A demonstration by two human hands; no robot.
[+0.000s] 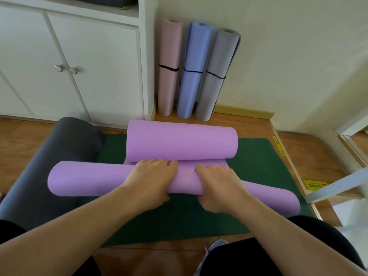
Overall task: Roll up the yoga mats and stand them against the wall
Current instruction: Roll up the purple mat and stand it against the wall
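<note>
A purple yoga mat [89,179] lies across a flat green mat [258,166] on the floor, rolled from both ends. Its far end forms a second, fatter roll [182,141]. My left hand [151,176] and my right hand [220,188] grip the near roll at its middle, fingers curled over the top and thumbs underneath. A dark grey mat [59,156] lies loosely rolled at the left. Three rolled mats stand against the wall, each bound by a black band: pink [170,66], blue [194,70], grey [216,76].
A white cabinet [89,66] with two round knobs stands at the left, beside the standing mats. A white metal frame leg [338,186] slants in at the right over a yellow floor sticker [313,185]. My knees in dark trousers are at the bottom.
</note>
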